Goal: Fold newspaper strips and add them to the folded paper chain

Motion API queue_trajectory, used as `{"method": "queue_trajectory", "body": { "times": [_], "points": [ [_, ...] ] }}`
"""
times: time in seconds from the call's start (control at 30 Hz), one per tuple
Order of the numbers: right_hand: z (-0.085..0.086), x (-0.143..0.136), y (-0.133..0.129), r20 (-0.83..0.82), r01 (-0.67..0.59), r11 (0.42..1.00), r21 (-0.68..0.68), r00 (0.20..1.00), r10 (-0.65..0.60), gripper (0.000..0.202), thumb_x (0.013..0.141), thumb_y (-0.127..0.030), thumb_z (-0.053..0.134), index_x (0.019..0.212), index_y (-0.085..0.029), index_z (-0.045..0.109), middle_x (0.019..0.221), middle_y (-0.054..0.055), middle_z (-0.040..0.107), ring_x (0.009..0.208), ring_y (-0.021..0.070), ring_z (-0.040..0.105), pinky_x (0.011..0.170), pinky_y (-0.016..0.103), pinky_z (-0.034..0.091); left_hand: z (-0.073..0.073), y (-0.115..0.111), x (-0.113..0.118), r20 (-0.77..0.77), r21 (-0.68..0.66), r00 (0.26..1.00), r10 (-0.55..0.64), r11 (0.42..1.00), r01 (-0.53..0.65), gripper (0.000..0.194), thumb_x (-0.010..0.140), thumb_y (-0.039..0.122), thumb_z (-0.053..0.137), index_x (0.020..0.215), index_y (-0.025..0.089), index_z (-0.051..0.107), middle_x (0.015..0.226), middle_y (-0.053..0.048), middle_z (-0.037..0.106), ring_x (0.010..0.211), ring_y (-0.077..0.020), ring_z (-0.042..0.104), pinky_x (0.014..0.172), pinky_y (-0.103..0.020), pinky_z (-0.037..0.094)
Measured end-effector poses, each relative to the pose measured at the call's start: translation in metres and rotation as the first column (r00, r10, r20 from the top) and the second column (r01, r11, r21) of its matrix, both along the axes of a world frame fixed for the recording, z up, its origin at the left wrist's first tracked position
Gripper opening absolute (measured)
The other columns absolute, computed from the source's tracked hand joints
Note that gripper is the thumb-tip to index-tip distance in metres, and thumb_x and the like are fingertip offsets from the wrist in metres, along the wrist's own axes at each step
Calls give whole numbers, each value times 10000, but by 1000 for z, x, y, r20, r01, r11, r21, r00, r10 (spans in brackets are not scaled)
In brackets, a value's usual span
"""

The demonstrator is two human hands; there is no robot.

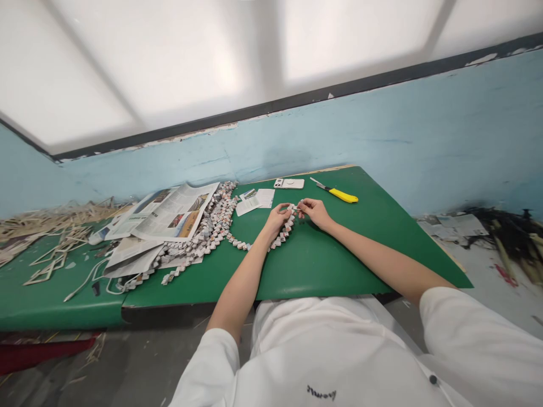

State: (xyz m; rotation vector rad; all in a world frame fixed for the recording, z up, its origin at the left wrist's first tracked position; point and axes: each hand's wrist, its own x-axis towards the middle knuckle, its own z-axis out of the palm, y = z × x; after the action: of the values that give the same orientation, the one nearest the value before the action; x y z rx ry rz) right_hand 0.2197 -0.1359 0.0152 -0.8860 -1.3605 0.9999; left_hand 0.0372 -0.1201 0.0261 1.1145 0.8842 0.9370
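Observation:
A zigzag chain of folded newspaper (278, 242) curves over the green table, from the heap on the left round to my hands. Closed on the chain near its end is my left hand (278, 218). My right hand (314, 212) pinches at the tip of that same end, just right of the left hand. The fingers partly hide the piece between them, and its exact shape is too small to make out. Beyond the hands lie several cut newspaper pieces (254, 201).
A white phone (292, 183) and a yellow-handled knife (339, 194) lie toward the table's back edge. Newspaper sheets (173, 212) cover part of a pile of woven paper chain (216, 217). A white cable (91, 280) and thin wooden strips (55, 254) are at left.

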Motion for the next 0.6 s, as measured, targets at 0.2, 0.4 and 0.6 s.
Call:
{"method": "queue_trajectory", "body": {
  "times": [0.2,0.4,0.6],
  "points": [
    [-1,1,0,15,36,999,-23,999,-36,483,795,-666,740,738,-193,664,597,13,650,507,163,554,541,313,495,4,-4,0,31,-11,999,13,1000,-12,536,712,356,884,1152,172,639,845,-44,721,530,-93,551,436,-192,364],
    [-3,-1,3,1,22,998,-56,1000,-22,444,741,-612,805,748,-184,686,631,27,687,537,176,592,561,317,519,4,-4,1,46,15,999,-5,1000,5,554,686,338,898,1146,157,647,788,-37,720,559,-92,573,512,-194,409],
    [-3,-4,3,-43,-35,996,-79,999,32,425,702,-561,845,839,-180,714,665,23,705,562,178,619,604,329,555,-3,-1,2,34,46,999,-24,999,22,527,690,307,887,1138,147,661,743,-32,712,552,-93,577,510,-185,393]
  ]
}}
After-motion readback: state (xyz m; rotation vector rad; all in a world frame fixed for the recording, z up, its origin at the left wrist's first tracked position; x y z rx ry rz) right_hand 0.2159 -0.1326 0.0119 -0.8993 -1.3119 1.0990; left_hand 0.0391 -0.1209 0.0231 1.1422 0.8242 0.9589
